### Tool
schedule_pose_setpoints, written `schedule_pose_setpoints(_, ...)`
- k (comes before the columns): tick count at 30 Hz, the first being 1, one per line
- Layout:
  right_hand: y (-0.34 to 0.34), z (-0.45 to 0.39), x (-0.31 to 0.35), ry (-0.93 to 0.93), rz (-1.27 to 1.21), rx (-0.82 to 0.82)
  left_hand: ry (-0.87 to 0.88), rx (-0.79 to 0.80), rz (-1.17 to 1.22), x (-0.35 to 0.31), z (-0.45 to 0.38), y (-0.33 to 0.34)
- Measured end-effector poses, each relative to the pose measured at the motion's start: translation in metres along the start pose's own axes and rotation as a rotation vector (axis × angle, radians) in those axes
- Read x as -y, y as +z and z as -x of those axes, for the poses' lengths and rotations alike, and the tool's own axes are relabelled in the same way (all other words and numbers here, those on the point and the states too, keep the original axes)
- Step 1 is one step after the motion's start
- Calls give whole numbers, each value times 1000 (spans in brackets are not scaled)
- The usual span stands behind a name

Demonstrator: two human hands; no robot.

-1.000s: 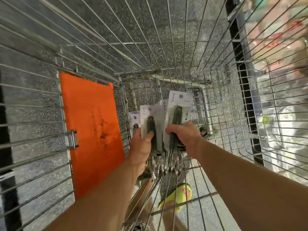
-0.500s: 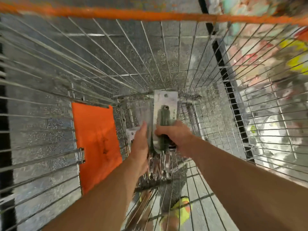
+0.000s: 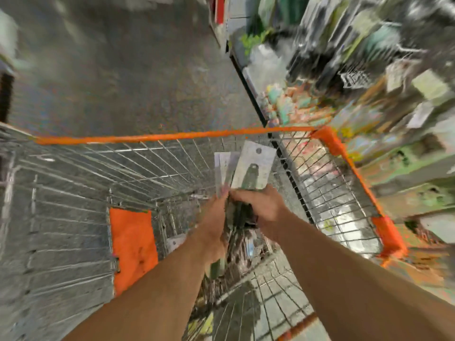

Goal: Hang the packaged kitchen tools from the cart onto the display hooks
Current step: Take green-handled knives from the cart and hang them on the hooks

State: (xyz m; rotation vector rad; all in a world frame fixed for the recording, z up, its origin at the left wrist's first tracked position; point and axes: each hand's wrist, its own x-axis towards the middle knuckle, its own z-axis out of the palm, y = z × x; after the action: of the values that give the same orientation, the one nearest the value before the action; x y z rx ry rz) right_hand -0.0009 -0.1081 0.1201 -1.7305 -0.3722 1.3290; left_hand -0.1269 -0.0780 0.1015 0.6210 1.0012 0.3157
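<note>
head view: both hands grip the packaged kitchen tools [image 3: 251,172] upright above the cart [image 3: 172,137], left hand [image 3: 214,219] and right hand [image 3: 264,207] around one bunch; blurred display hooks [image 3: 357,77] lie up-right, nearer the right hand.

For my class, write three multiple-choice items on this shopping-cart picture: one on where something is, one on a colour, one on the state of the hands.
1. Where are the packaged kitchen tools?
A. Lying on the floor outside the cart
B. Held up in both hands above the cart's basket
C. Hanging on a shelf hook

2. What colour is the trim on the cart rim?
A. Blue
B. Green
C. Orange

3. What are the hands doing?
A. Both grip the bundle of packages
B. Both hang empty
C. One pushes the cart handle

Answers:
1 B, the card tops stand up above the left hand and right hand, inside the wire basket.
2 C, an orange strip runs along the top edge and corners.
3 A, fingers of each hand curl round the packages from either side.
</note>
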Motion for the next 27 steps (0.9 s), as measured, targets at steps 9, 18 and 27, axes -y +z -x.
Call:
schedule_pose_setpoints(9,-77,93,88,-250,-197,-128,107,204,-56,-44,54,115)
schedule_pose_setpoints(18,-199,231,169,-515,-275,-378,245,407,-33,-74,133,290)
schedule_pose_setpoints(27,-315,401,189,-725,41,-738,302,674,-146,-60,227,430)
